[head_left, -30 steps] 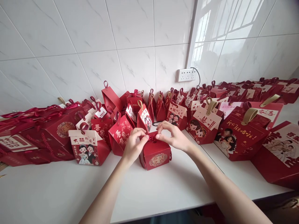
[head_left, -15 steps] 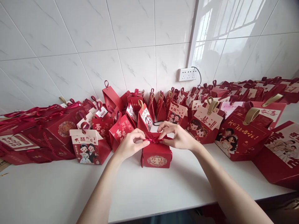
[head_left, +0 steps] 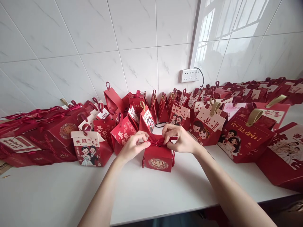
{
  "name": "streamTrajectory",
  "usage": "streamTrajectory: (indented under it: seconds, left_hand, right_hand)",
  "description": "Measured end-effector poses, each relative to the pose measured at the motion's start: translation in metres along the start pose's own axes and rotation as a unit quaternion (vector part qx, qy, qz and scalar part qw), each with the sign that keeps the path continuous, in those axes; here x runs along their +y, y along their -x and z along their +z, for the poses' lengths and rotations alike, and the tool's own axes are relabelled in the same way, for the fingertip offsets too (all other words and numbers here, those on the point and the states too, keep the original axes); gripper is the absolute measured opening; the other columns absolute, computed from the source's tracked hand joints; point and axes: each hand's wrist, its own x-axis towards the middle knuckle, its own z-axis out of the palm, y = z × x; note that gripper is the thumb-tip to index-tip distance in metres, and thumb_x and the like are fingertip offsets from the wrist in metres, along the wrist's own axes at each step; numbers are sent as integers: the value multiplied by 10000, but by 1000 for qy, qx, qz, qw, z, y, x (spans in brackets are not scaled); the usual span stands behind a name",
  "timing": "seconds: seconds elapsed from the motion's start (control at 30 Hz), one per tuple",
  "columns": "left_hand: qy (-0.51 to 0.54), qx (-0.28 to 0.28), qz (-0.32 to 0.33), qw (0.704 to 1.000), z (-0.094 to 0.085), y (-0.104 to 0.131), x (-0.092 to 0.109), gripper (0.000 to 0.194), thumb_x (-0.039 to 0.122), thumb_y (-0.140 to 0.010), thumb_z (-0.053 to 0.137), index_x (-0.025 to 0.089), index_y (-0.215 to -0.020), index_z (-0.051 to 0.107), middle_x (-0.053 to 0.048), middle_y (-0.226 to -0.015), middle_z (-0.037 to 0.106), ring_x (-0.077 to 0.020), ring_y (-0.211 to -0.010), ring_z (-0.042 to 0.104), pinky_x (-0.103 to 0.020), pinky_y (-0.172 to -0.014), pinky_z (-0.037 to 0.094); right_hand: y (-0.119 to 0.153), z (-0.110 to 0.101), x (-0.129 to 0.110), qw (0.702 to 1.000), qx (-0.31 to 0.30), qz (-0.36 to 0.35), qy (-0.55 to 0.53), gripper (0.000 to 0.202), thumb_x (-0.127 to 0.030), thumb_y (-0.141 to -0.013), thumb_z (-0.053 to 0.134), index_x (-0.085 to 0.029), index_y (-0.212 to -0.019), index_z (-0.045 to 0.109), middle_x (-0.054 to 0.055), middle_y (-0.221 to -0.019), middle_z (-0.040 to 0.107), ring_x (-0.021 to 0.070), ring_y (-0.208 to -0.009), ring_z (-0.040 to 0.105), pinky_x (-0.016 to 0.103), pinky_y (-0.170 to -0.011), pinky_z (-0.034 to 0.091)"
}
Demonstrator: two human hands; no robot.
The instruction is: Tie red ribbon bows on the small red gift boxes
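A small red gift box with a round gold emblem on its front stands on the white table, twisted red cords at its sides. Across its top lies a dark red ribbon bow. My left hand pinches the bow's left side between thumb and fingers. On the right side, my right hand has its fingers bent and pressed together on the ribbon. The box front tilts slightly.
Many red wedding boxes with loop handles surround the work spot, such as a couple-print box at left and a large one at right. A power strip hangs on the tiled wall. The white table reaches towards me.
Both hands keep hold of the ribbon. My right hand's fingers have curled in more, and the loops look drawn flatter. The box has turned and tilted slightly.
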Motion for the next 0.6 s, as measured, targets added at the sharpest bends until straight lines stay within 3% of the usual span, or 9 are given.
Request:
streamTrajectory:
  seconds: [0.27, 0.33, 0.4, 0.5, 0.53, 0.6]
  left_hand:
    - [44, 8, 3, 999, 4, -1, 2, 240, 347, -688, 598, 177, -572, 473, -64, -1010, 562, -222, -946, 542, -314, -785, 417]
    - [50, 24, 9, 998, 5, -2, 1, 241, 339, -687, 596, 176, -568, 465, -44, -901, 545, -191, -859, 528, -293, -738, 404]
    - [56, 37, 5, 998, 6, -2, -1, 252, 340, -697, 584, 178, -568, 441, -5, -744, 475, -145, -714, 468, -273, -658, 361]
    - [80, 13, -9, 997, 7, -2, -3, 299, 347, -719, 565, 182, -554, 378, 33, -623, 363, -110, -598, 353, -264, -585, 279]
    - [89, -1, -12, 996, 7, -2, -3, 314, 346, -725, 560, 182, -547, 361, 36, -610, 351, -106, -590, 338, -264, -579, 263]
    - [102, -21, -18, 994, 8, -1, -3, 338, 343, -733, 556, 179, -533, 339, 38, -594, 339, -102, -583, 324, -266, -574, 243]
  right_hand:
    - [0, 0, -1, 1000, -18, 18, -11, 162, -30, -537, 452, -157, -448, 498, 3, -656, 475, 100, -581, 446, 241, -535, 349]
    - [0, -2, -1, 999, -14, 25, -22, 149, -65, -569, 463, -157, -479, 537, 17, -694, 502, 114, -613, 477, 251, -562, 366]
    - [-1, -5, 0, 997, 38, 49, -38, 167, -139, -659, 476, -159, -528, 576, 35, -742, 529, 132, -664, 508, 263, -598, 384]
    - [-1, -14, 0, 978, 110, 163, -65, 384, -337, -836, 414, -176, -497, 494, 20, -611, 497, 118, -570, 469, 266, -556, 367]
    - [-1, -17, -1, 969, 91, 218, -75, 464, -414, -870, 381, -184, -473, 451, 7, -529, 464, 106, -499, 434, 263, -516, 351]
    - [0, -22, -3, 940, -13, 327, -94, 592, -571, -881, 325, -192, -436, 420, -15, -387, 385, 86, -369, 355, 258, -425, 303]
